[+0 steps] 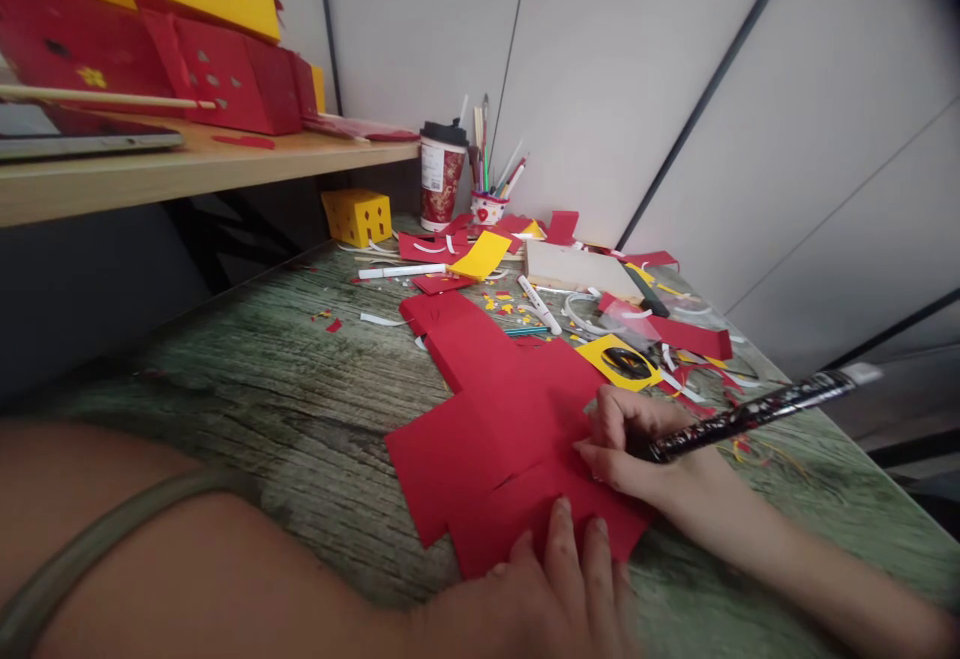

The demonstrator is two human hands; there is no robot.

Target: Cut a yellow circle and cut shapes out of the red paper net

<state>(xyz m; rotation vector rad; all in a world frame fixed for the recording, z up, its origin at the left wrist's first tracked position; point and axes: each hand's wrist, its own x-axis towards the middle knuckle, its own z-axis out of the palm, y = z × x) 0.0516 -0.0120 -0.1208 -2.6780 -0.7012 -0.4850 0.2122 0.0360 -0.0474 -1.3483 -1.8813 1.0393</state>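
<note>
A large red paper cutout [487, 419] with several square flaps lies flat on the wood-grain table. My left hand [555, 589] rests on its near edge, fingers spread and lying flat. In my right hand [637, 439], closed on the right part of the paper, is a dark patterned pen [757, 414] that slants up to the right. The pen's tip is hidden behind my fingers. Near the middle of the paper there is a short dark slit or line.
Paper scraps, white markers [538, 304] and a yellow piece with a black oval [621, 362] lie beyond the cutout. Further back are a lidded cup [442, 177], a pen holder [488, 208] and a yellow box [357, 217]. A shelf [300, 161] juts in at left.
</note>
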